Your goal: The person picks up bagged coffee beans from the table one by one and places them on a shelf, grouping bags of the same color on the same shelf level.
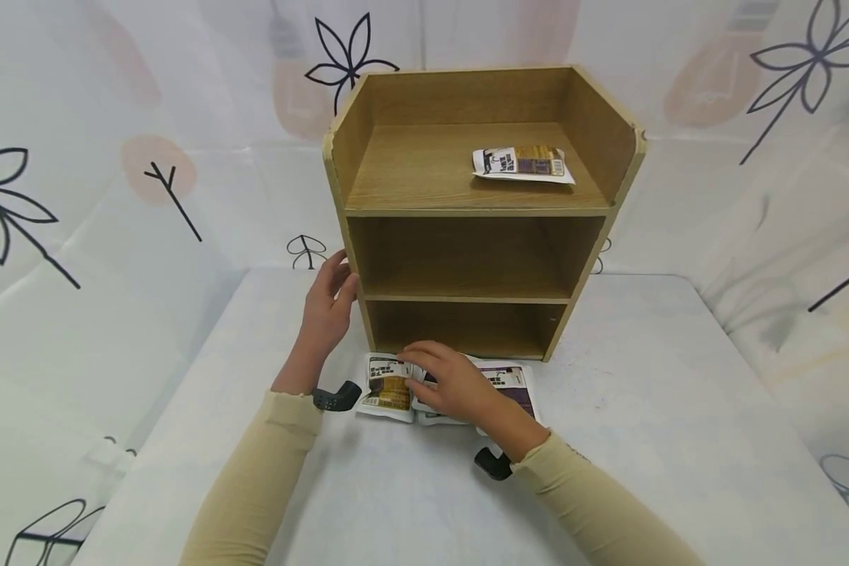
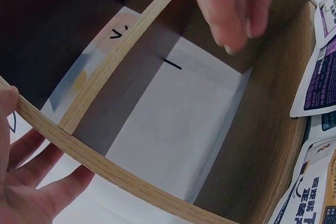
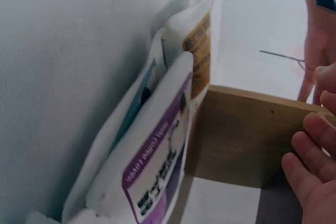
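Observation:
My left hand (image 1: 324, 314) touches the left side panel of a wooden shelf (image 1: 477, 212); in the left wrist view its fingers lie outside the panel. Out in front of the lowest compartment, my right hand (image 1: 453, 385) hovers over flat pouches with its fingers extended and nothing held. A white pouch with a brown-yellow label (image 1: 389, 393) lies at the left of the row. A purple-labelled pouch (image 1: 511, 385) lies at the right, and a green-edged pouch (image 1: 435, 419) shows partly beneath the right hand. The hand hides the middle of the row.
One more pouch (image 1: 523, 163), labelled brown and purple, lies on the shelf's top tier. The shelf stands toward the back of a white-covered table (image 1: 651, 440). A patterned white sheet (image 1: 205, 71) hangs behind and at the sides.

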Available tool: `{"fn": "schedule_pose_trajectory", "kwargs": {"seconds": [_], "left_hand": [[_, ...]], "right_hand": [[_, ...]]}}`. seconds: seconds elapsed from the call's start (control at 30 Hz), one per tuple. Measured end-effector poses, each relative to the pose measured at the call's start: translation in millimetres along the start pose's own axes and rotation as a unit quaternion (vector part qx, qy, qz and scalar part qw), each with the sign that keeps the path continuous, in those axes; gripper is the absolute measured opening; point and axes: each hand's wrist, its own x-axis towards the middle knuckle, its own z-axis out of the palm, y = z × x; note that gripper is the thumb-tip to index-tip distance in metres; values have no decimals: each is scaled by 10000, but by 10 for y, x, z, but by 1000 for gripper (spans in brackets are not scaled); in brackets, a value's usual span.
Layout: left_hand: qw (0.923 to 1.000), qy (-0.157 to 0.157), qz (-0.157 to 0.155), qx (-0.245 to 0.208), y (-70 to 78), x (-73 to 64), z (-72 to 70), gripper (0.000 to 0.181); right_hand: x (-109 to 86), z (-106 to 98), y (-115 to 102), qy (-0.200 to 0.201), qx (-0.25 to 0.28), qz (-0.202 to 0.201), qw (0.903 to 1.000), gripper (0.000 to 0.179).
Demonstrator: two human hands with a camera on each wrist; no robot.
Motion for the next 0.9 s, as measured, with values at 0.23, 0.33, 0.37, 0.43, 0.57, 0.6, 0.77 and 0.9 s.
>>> {"fn": "schedule_pose_trajectory", "kwargs": {"seconds": [0.23, 0.33, 0.37, 0.43, 0.57, 0.6, 0.77, 0.9], "left_hand": [[9999, 20, -82, -65, -1, 21, 4, 55], [9999, 5, -79, -92, -9, 30, 5, 56], [9999, 6, -88, -91, -13, 33, 7, 56], [9999, 17, -103, -80, -14, 33, 8, 57], [10000, 74, 44, 23, -20, 29, 17, 58], [9999, 84, 104, 70, -20, 26, 18, 59], [9989, 88, 396, 246, -5, 21, 18, 62], [9992, 42, 346, 209, 9, 20, 6, 62]], "right_hand": [[43, 66, -5, -407, -91, 220, 9989, 42], [69, 90, -11, -655, -76, 307, 9974, 44], [78, 104, -10, -731, -49, 323, 9968, 45], [99, 133, -13, -872, 34, 344, 9956, 47], [134, 195, -12, -1056, 71, 315, 9939, 52], [142, 210, -12, -1096, 28, 322, 9934, 53], [188, 289, -14, -1355, -213, 438, 9896, 58], [218, 324, -40, -1676, -155, 622, 9838, 61]]}}
